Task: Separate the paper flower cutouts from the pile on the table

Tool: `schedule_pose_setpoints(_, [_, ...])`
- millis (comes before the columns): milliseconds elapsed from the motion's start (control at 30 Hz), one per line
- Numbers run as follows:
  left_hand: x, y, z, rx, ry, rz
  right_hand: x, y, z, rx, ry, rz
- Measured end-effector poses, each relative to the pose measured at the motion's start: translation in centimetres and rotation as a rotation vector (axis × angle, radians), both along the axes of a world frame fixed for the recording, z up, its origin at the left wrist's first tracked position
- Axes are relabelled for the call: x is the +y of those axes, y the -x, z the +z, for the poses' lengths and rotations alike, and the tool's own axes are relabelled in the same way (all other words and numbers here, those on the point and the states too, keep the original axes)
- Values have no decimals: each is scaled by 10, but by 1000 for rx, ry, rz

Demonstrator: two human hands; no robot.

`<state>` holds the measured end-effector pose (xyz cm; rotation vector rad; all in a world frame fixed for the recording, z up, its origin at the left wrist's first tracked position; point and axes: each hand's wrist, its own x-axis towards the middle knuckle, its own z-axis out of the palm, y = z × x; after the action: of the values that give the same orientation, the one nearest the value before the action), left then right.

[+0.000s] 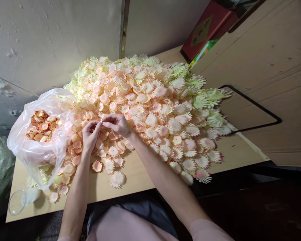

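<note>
Your left hand [91, 133] and right hand [118, 125] meet at the fingertips, low over the heaped flower pieces [152, 119]; whether they pinch one, I cannot tell. The pieces look thin, feather-light and probably soft, so take each by its flat centre, since the fringed edge may crease or tear. Redder pieces [43, 126] sit leftward inside the plastic bag [18, 137] on the table [137, 174].

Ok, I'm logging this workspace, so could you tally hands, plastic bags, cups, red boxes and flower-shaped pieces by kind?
Bare left hand and bare right hand: 2
Translucent white plastic bag: 1
Clear, round-rimmed cup: 1
Red, gold-labelled box: 1
Pale, pink-tipped, flower-shaped pieces: too many overlap to count
Total: 5, excluding those pieces
</note>
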<state>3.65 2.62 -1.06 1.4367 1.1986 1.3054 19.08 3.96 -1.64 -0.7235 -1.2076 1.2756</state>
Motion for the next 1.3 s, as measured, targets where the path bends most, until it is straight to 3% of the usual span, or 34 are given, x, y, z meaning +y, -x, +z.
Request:
schedule_pose_setpoints(500, [-1, 3, 0, 11, 31, -62, 0, -3, -1, -37, 27, -4])
schedule_pose_setpoints(800, [2, 4, -4, -87, 59, -8, 3, -3, 0, -51, 52, -106])
schedule_pose_setpoints(1033, [3, 4, -1, -252, 79, 22, 15, -12, -7, 3, 123, -501])
schedule_pose_setpoints(1100, [4, 4, -1, -280, 75, 21, 15, -13, -6, 5, 115, -544])
schedule_pose_setpoints(1300, [3, 1, 2, -248, 81, 29, 9, -10, 0, -10, 35, -420])
